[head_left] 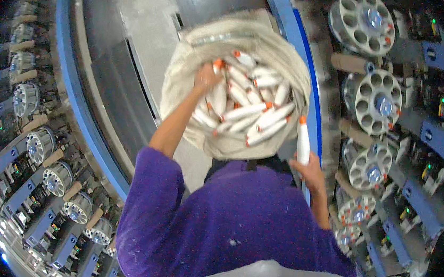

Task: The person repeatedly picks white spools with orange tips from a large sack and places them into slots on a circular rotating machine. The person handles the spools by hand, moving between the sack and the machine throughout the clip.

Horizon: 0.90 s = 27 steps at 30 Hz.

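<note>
A large cream cloth sack (pixel 181 94) stands open in front of me, holding several white yarn bobbins (pixel 246 110) with orange tips, heaped at different angles. My left hand (pixel 205 78) reaches into its left side, with the fingers closed at the orange end of a yarn bobbin (pixel 219 96); part of the grip is blurred. Outside the sack's right side, my right hand (pixel 312 171) is wrapped round the lower end of another yarn bobbin (pixel 303 140). That one points upright, orange tip away from me.
Along the right runs a row of winding machines with round, holed bobbin magazines (pixel 378 101) and a blue rail (pixel 307 56). A similar machine row (pixel 39 145) lines the left behind another blue rail (pixel 71 89). Between them lies a grey floor (pixel 144 35) with dark strips.
</note>
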Each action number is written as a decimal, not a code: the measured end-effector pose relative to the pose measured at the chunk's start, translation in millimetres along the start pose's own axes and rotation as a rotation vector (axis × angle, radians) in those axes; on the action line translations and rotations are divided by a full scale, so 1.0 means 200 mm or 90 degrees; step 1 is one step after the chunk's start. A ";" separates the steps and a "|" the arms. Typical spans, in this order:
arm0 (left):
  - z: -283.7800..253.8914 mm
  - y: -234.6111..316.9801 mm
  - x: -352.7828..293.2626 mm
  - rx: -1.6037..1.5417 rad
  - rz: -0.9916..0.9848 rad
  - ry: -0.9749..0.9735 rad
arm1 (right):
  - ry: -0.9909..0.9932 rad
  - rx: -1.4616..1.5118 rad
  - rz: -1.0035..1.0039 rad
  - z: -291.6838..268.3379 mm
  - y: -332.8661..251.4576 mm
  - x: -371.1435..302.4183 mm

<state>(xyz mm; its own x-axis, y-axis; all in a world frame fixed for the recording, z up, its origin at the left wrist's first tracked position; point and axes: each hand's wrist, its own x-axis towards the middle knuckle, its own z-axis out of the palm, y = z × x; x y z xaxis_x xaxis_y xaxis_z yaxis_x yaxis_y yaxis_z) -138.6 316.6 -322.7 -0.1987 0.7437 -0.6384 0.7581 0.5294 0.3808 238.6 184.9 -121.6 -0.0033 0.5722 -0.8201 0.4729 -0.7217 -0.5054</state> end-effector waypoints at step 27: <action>-0.12 0.47 0.26 -0.513 -0.018 0.184 | 0.192 0.010 -0.128 0.10 0.25 0.07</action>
<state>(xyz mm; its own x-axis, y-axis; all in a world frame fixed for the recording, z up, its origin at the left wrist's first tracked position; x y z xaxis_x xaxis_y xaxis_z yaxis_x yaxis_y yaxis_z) -93.4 414.3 -303.9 -0.4452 0.7423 -0.5008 0.0998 0.5969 0.7961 245.7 148.7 -163.8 0.1659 0.7910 -0.5890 0.4751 -0.5875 -0.6551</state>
